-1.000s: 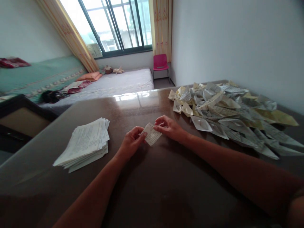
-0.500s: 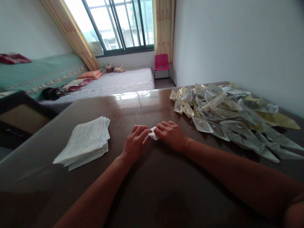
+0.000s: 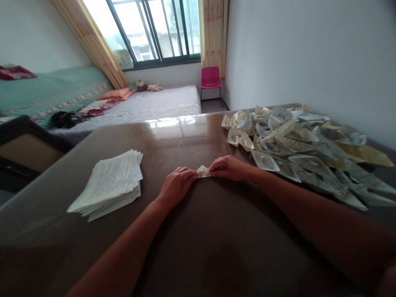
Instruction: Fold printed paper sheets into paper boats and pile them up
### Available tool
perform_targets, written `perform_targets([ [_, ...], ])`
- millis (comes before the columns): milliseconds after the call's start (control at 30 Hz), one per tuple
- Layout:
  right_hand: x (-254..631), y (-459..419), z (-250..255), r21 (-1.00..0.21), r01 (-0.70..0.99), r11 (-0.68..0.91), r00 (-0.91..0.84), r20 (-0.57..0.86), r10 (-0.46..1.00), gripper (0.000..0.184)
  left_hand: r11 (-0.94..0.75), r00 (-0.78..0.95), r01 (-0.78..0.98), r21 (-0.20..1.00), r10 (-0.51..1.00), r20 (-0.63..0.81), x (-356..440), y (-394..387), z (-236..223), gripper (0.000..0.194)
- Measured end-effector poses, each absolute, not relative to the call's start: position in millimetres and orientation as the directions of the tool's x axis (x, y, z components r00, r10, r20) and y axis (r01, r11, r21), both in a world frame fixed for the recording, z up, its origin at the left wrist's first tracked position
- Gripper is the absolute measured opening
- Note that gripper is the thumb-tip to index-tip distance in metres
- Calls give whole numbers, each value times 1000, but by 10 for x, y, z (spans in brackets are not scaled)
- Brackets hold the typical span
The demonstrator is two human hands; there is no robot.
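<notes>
- Head view: small folded paper [image 3: 203, 171], printed on its visible face, on or just above the worktop [image 3: 182, 235], midway between both hands; exact contact with the surface can't be told.
- Left hand [image 3: 177, 183]: palm down, fingers bunched, fingertips closed on the paper's left corner; thumb mostly hidden.
- Right hand [image 3: 230, 167]: fingers curled, thumb and fingertips pinching the right corner.
- Folded paper shows a raised peak between the two grips, lower edge toward the wearer.
- Worktop: brown, glossy, window light reflected near its far edge.
- Stack of loose sheets [image 3: 108, 177] on the worktop, left of the left hand and well apart from it; printed top sheet, edges uneven.
- Pile of folded paper shapes [image 3: 287, 142] on the right side of the worktop, beyond the right forearm; white, gray and yellowish, many pointed and boat-like, heaped and overlapping.
- Bed [image 3: 173, 101] past the far edge, pale cover; orange pillows [image 3: 116, 95] and a pale stuffed toy [image 3: 154, 86] on it.
- Magenta chair [image 3: 210, 78] near the bed's right side, under the right curtain [image 3: 213, 39].
- Dark-framed window [image 3: 154, 31] behind the bed.
- Dark wooden furniture [image 3: 31, 152] at far left, beside the worktop.
</notes>
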State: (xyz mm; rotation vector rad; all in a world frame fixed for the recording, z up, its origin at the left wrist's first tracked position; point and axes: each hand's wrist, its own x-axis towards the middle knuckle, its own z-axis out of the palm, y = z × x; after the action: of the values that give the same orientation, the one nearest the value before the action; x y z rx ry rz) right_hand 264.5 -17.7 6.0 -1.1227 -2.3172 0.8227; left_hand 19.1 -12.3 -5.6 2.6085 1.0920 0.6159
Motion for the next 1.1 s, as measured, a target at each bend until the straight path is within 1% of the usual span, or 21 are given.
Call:
perform_targets([
  [100, 2580, -195, 34, -736, 572, 363, -443, 95, 891, 16, -609, 553, 668, 427, 791, 263, 230, -74, -95, 26],
  [200, 2529, -212, 8, -722, 613, 322, -334, 132, 933, 13, -546, 501, 713, 439, 835, 226, 267, -47, -115, 29],
  [333, 2514, -206, -19, -695, 666, 270, -288, 94, 953, 12, -505, 468, 765, 401, 862, 192, 297, -49, -101, 31],
  [467, 2502, -223, -31, -641, 720, 266, -276, 87, 957, 12, -504, 471, 779, 373, 863, 184, 305, -64, -76, 33],
  [533, 2477, -255, -17, -580, 770, 266, -262, 93, 961, 13, -509, 475, 775, 375, 860, 185, 306, -68, -72, 34],
  [600, 2441, -295, 11, -476, 833, 283, -262, 113, 959, 12, -501, 468, 779, 377, 865, 182, 310, -72, -70, 36],
  [700, 2388, -344, 64, -295, 885, 360, -334, 135, 933, 16, -482, 453, 800, 358, 876, 166, 327, -86, -64, 37],
  [767, 2361, -363, 93, -208, 899, 384, -366, 124, 922, 19, -486, 457, 813, 321, 874, 165, 343, -107, -57, 38],
  [867, 2335, -376, 115, -149, 912, 382, -370, 102, 923, 21, -490, 460, 841, 231, 871, 171, 366, -153, -46, 39],
  [933, 2324, -380, 117, -122, 915, 384, -373, 99, 922, 21, -495, 466, 853, 169, 866, 184, 374, -187, -38, 36],
  [1033, 2316, -392, 116, -66, 920, 386, -378, 111, 919, 21, -544, 518, 836, 73, 826, 223, 376, -235, -21, 30],
  [1100, 2308, -416, 121, -28, 908, 418, -411, 130, 902, 20, -584, 568, 812, -5, 789, 235, 374, -258, -7, 27],
])
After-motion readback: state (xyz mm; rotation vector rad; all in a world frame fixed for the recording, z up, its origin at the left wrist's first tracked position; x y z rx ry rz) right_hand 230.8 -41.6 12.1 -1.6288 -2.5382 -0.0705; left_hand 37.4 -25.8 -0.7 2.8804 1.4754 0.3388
